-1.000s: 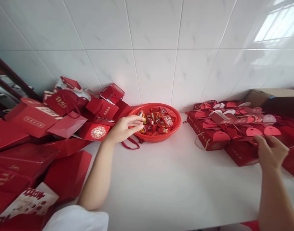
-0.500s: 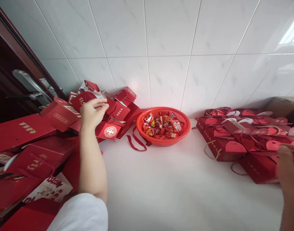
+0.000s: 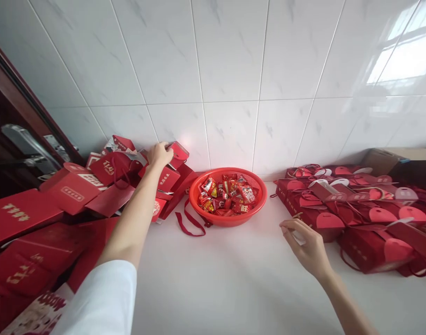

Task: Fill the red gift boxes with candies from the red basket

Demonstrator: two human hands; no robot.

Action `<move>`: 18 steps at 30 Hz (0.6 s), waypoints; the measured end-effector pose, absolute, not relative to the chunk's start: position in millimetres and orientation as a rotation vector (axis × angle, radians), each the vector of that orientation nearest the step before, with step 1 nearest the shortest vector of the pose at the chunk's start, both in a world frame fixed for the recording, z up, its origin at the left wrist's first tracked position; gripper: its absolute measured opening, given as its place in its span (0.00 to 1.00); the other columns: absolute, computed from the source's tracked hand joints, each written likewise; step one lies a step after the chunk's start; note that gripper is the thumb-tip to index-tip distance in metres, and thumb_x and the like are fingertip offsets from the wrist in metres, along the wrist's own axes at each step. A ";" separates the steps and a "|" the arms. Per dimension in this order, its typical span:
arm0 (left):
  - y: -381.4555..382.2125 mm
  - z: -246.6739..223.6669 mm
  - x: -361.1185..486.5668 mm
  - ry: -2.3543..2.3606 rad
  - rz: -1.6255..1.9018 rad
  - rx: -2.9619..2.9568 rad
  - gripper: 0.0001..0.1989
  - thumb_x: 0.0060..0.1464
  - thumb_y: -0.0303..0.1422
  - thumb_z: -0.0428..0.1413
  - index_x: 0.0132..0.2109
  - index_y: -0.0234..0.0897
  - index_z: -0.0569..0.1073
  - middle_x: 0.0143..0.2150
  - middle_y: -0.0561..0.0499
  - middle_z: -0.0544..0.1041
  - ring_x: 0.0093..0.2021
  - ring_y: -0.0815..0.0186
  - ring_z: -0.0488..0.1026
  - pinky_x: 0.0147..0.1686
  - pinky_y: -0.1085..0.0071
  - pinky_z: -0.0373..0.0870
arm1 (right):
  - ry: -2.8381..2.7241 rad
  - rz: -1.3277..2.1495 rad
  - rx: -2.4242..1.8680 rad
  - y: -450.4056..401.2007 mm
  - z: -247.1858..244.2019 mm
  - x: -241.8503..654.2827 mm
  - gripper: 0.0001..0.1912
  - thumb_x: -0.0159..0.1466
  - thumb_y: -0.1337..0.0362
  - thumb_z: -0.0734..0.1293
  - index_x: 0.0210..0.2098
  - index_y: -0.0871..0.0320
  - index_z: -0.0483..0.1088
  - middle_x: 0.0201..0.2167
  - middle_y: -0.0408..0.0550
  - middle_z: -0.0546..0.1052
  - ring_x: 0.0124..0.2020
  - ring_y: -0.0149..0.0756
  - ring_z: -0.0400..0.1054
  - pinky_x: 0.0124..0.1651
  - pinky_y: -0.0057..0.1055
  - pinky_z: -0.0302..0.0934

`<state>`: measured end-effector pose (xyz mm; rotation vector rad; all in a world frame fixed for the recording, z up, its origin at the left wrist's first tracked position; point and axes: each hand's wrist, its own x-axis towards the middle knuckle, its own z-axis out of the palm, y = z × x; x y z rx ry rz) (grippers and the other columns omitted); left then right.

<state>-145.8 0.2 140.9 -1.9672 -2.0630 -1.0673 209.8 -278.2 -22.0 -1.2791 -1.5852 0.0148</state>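
Red carton (image 3: 28, 218) lay at left, gold lettering (image 3: 16, 212) illegible. Left hand (image 3: 160, 154) touched small red box (image 3: 180, 153), grip unclear; right hand's (image 3: 305, 244) fingertips were narrowed together.

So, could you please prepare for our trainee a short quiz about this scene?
1. Choose one. The red basket stands:
a) right of the right hand
b) between the left pile of boxes and the right group of boxes
c) on top of the left pile of boxes

2. True or false: the right hand is inside the red basket.

3. Short answer: which hand is nearer to the small red box by the tiled wall?

Key:
1. b
2. False; it is to the right of the basket.
3. The left hand.
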 end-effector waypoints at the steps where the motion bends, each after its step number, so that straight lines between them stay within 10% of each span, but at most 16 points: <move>1: -3.2 145.2 -144.1 -2.038 -1.148 -1.928 0.20 0.53 0.30 0.53 0.53 0.34 0.77 0.51 0.37 0.80 0.57 0.46 0.74 0.55 0.55 0.69 | -1.569 0.023 -1.290 -277.8 -23.2 211.1 0.09 0.68 0.60 0.64 0.33 0.54 0.72 0.29 0.46 0.77 0.28 0.35 0.73 0.35 0.30 0.68; 9: -91.1 177.6 -100.0 -1.511 -1.415 -2.392 0.19 0.55 0.31 0.52 0.51 0.36 0.80 0.44 0.49 0.83 0.46 0.58 0.78 0.48 0.67 0.74 | -1.467 0.204 -1.287 -273.0 -30.7 206.8 0.08 0.68 0.57 0.66 0.41 0.53 0.73 0.36 0.47 0.78 0.29 0.35 0.74 0.36 0.32 0.69; 13: -157.4 148.0 -68.7 -1.161 -1.024 -3.021 0.16 0.60 0.36 0.52 0.50 0.42 0.80 0.48 0.51 0.82 0.48 0.60 0.78 0.47 0.68 0.74 | -1.405 0.275 -1.196 -280.2 -17.6 200.0 0.13 0.69 0.57 0.66 0.51 0.52 0.70 0.43 0.50 0.77 0.33 0.35 0.74 0.38 0.33 0.69; 18: -200.7 93.0 -37.3 -0.905 -0.597 -3.420 0.17 0.65 0.30 0.47 0.57 0.44 0.72 0.41 0.54 0.82 0.35 0.67 0.77 0.43 0.71 0.72 | -1.763 0.313 -1.056 -295.3 11.5 183.2 0.14 0.72 0.57 0.62 0.52 0.54 0.72 0.29 0.43 0.74 0.30 0.32 0.70 0.37 0.29 0.65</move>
